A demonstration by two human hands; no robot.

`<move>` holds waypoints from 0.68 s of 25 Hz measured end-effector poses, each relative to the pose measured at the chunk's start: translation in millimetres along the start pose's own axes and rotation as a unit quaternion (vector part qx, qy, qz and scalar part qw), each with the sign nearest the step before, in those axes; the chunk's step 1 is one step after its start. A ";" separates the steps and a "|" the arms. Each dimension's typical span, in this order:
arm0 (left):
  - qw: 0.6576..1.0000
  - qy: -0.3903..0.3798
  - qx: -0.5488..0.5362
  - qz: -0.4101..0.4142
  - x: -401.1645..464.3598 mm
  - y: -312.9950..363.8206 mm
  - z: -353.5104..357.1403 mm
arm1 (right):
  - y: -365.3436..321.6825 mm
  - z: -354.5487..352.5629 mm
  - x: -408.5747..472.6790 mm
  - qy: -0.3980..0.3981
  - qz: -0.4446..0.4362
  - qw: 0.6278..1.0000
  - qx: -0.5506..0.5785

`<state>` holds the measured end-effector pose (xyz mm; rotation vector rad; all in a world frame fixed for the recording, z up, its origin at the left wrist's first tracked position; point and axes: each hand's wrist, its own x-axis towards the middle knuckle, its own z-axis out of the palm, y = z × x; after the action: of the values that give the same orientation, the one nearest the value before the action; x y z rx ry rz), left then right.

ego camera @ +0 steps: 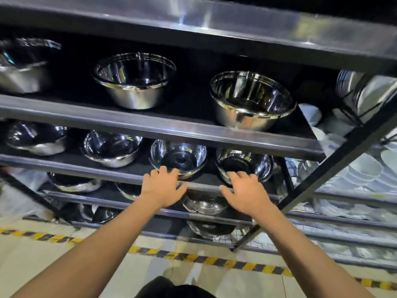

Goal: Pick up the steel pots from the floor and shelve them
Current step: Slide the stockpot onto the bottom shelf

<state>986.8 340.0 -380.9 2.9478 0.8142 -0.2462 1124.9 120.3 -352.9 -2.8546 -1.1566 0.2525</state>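
Steel pots [177, 157] already fill the rack's tiers [150, 127], none shows on the near floor [193, 274], and both the left hand [162, 188] and right hand [247, 192] hover unclenched, grasping nothing, so shelving looks largely done.

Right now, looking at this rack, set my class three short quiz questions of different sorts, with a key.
1. True or false: the left hand grips a bowl.
2. Which shelf holds two big bowls, such as the right bowl? A) the one above the hands B) the lowest shelf C) the floor
3. Fill in: the floor tape is striped yellow and ____.

Key
1. False: both hands are open at the shelf edge; the right hand holds nothing either.
2. A
3. black
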 end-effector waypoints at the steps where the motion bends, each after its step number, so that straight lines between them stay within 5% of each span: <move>1: 1.000 0.003 0.003 -0.004 -2.1 -5.0 -5.7 | -7.2 -4.8 4.0 -0.002 -0.005 1.000 0.002; 8: 0.992 0.015 -0.022 -0.122 -31.3 -86.1 -39.5 | -94.5 -29.9 56.9 -0.026 -0.129 0.991 -0.012; 17: 0.917 0.018 -0.064 -0.392 -159.0 -277.0 -17.8 | -344.2 -3.9 107.4 -0.059 -0.438 0.897 -0.029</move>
<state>711.9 499.2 -343.5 2.3491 1.8953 -0.1633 965.1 442.5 -325.9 -2.0608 -2.3227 0.3293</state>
